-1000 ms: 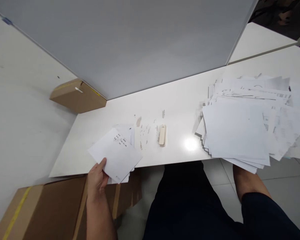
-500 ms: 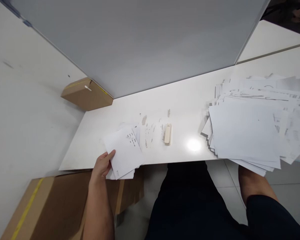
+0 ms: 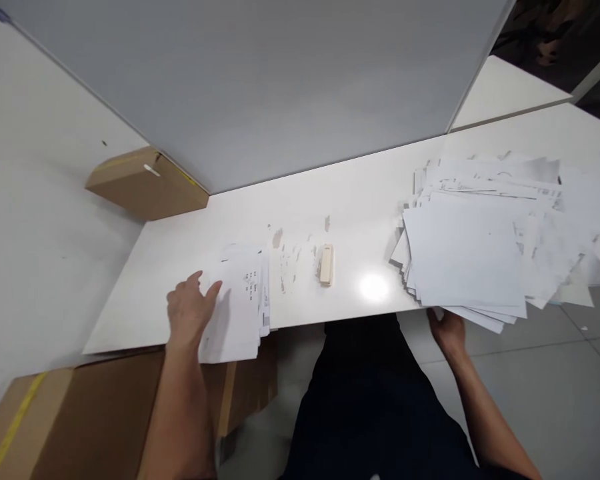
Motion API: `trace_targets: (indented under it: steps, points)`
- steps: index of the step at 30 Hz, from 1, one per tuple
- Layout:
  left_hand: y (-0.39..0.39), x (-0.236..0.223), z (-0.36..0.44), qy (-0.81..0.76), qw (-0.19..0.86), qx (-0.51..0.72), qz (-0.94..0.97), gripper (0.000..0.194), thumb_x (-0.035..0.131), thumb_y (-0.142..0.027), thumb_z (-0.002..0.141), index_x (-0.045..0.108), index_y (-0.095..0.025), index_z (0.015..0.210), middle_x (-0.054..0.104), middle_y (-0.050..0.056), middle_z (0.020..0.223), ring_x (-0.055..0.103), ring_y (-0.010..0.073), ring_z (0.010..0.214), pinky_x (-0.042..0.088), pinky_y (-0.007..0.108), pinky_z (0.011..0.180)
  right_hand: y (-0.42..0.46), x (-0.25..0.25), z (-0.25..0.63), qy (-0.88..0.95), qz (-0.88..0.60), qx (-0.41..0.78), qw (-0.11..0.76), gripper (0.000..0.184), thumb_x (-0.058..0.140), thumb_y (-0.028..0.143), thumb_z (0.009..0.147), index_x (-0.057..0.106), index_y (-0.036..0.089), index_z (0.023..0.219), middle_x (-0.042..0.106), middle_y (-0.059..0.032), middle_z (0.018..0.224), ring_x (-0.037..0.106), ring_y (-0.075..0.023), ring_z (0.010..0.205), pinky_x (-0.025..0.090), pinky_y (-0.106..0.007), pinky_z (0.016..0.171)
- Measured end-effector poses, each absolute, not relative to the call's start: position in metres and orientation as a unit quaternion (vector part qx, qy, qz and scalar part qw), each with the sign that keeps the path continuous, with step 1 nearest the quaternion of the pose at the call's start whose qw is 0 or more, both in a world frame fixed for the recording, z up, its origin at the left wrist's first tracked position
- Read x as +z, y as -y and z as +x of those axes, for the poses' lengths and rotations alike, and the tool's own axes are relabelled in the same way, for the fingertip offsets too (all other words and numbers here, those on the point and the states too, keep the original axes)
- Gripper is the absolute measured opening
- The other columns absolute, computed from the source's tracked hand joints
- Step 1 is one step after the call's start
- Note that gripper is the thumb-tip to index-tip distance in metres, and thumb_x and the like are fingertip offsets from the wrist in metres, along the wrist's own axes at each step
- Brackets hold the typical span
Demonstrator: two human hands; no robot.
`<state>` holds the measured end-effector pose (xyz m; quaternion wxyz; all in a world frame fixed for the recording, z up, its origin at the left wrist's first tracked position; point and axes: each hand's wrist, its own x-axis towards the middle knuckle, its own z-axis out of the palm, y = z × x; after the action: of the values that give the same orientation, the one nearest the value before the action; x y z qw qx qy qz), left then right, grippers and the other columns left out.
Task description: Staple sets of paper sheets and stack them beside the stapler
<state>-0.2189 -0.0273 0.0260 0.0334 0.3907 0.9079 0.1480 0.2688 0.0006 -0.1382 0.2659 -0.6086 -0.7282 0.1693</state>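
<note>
So the small stack of printed sheets [image 3: 233, 313] is just right of the left hand [image 3: 191, 307], easily the nearer one, with its thumb right by the sheets' left edge and fingers spread wide. Long axis runs roughly front to back, near end poking past the bench [image 3: 365, 207] edge. It's white, a bit uneven, dark print on top. Right hand [image 3: 447, 331] is under the big messy paper heap [image 3: 465, 260]; can't tell its grip.

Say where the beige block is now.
In the head view, the beige block lies on the white table, right of the smaller paper stack, left of the larger pile.
</note>
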Motion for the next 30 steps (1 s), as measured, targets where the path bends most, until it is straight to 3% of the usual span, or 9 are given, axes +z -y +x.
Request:
trace_targets:
  steps: [3,5,7,9,12,15,20,26,30]
  points:
    - [0.015,0.025,-0.156,-0.84,0.069,0.244,0.479,0.044,0.059,-0.04,0.077,0.059,-0.019,0.116,0.061,0.014,0.108,0.049,0.0324,0.109,0.034,0.048,0.096,0.033,-0.11,0.26,0.694,-0.574,0.37,0.228,0.031,0.041,0.041,0.091,0.064,0.019,0.092,0.066,-0.004,0.069,0.064,-0.0201,0.057,0.054,-0.032,0.049]
    - [0.007,0.017,-0.111,-0.787,0.123,0.277,0.538,0.04,0.06,-0.038,0.078,0.061,-0.02,0.114,0.063,0.01,0.102,0.053,0.0276,0.099,0.037,0.044,0.095,0.048,-0.075,0.252,0.674,-0.517,0.484,0.212,0.027,0.044,0.039,0.091,0.064,0.021,0.096,0.068,-0.0018,0.073,0.065,-0.0171,0.057,0.055,-0.029,0.052]
    - [0.0,0.006,-0.072,-0.746,0.186,0.273,0.578,0.043,0.056,-0.04,0.081,0.058,-0.021,0.119,0.063,0.01,0.103,0.055,0.0248,0.094,0.042,0.04,0.088,0.048,-0.04,0.249,0.69,-0.548,0.379,0.284,0.021,0.049,0.038,0.089,0.065,0.023,0.092,0.068,-0.0028,0.076,0.065,-0.0178,0.063,0.055,-0.029,0.055]
    - [-0.005,-0.005,-0.04,-0.712,0.185,0.278,0.618,0.045,0.055,-0.04,0.082,0.055,-0.021,0.123,0.059,0.011,0.113,0.053,0.025,0.099,0.042,0.04,0.088,0.033,-0.018,0.251,0.728,-0.571,0.195,0.325,0.022,0.054,0.037,0.086,0.064,0.023,0.1,0.069,-0.0075,0.095,0.065,-0.0238,0.087,0.055,-0.036,0.074]
    - [-0.006,-0.016,-0.004,-0.685,0.084,0.339,0.639,0.037,0.051,-0.035,0.086,0.058,-0.018,0.117,0.055,0.014,0.11,0.049,0.0254,0.105,0.04,0.041,0.091,0.0,-0.012,0.265,0.8,-0.557,0.022,0.224,0.039,0.055,0.036,0.086,0.054,0.02,0.121,0.053,-0.0141,0.13,0.044,-0.0358,0.124,0.043,-0.053,0.094]
    - [0.0,-0.021,0.02,-0.626,0.08,0.373,0.68,0.03,0.048,-0.03,0.088,0.061,-0.018,0.113,0.056,0.012,0.103,0.05,0.0228,0.101,0.043,0.037,0.087,-0.021,-0.02,0.278,0.837,-0.534,-0.02,0.117,0.04,0.053,0.034,0.087,0.052,0.019,0.124,0.047,-0.0138,0.137,0.037,-0.038,0.128,0.041,-0.056,0.094]
    - [0.016,-0.024,0.035,-0.595,0.169,0.382,0.687,0.029,0.048,-0.029,0.088,0.062,-0.021,0.111,0.058,0.01,0.1,0.052,0.0212,0.098,0.045,0.035,0.085,-0.025,-0.022,0.286,0.854,-0.512,-0.019,0.09,0.028,0.047,0.033,0.09,0.063,0.018,0.107,0.053,-0.0114,0.131,0.041,-0.0356,0.126,0.046,-0.049,0.089]
    - [0.027,-0.028,0.048,-0.582,0.454,0.441,0.511,0.03,0.06,-0.041,0.079,0.067,-0.021,0.1,0.066,0.008,0.092,0.06,0.0179,0.081,0.048,0.032,0.079,-0.023,-0.015,0.28,0.797,-0.543,-0.012,0.263,0.026,0.041,0.023,0.093,0.066,0.02,0.099,0.07,-0.0065,0.104,0.059,-0.0236,0.105,0.048,-0.039,0.088]
    - [0.023,-0.03,0.069,-0.446,0.743,0.425,0.262,0.058,0.055,-0.061,0.076,0.062,-0.014,0.109,0.068,0.015,0.1,0.065,0.0204,0.08,0.051,0.036,0.076,0.002,-0.002,0.257,0.808,-0.484,-0.017,0.335,0.022,0.046,0.018,0.09,0.067,0.02,0.098,0.071,-0.0066,0.1,0.063,-0.0208,0.098,0.049,-0.036,0.087]
